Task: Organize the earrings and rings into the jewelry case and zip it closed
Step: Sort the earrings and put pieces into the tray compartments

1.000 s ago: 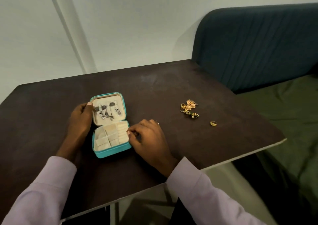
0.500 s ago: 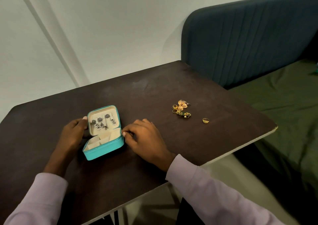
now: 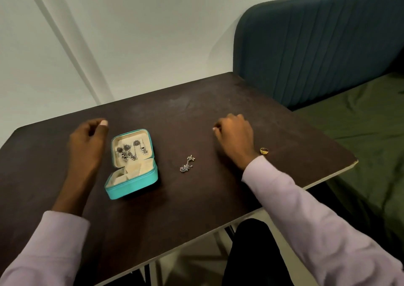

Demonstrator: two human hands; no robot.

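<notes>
While you sit at the table point(image 3: 196, 198), both your hands hover above it and neither holds the case point(image 3: 133, 165). The table is dark brown; a blue sofa back point(image 3: 317, 51) rises beyond your right hand.

Your left hand point(image 3: 87, 141) hangs just left of the case, fingers loosely curled, gripping nothing. A second ago it steadied the lid; now it has let go. Your right hand point(image 3: 235, 134) has left the case's right edge and reached out over the spot where the gold earrings lay; its fingers curl down and hide them, so I cannot tell whether you are pinching anything.

The teal case sits open beside your left hand, lid upright, probably so its slots are reachable. Silver earrings point(image 3: 131, 152) hang inside the lid; the compartments below look empty.

A silver earring pair point(image 3: 187, 164) lies loose between your hands, uncovered since your right hand moved. A gold ring point(image 3: 264, 150) lies just right of your right wrist. The case is not zipped.
</notes>
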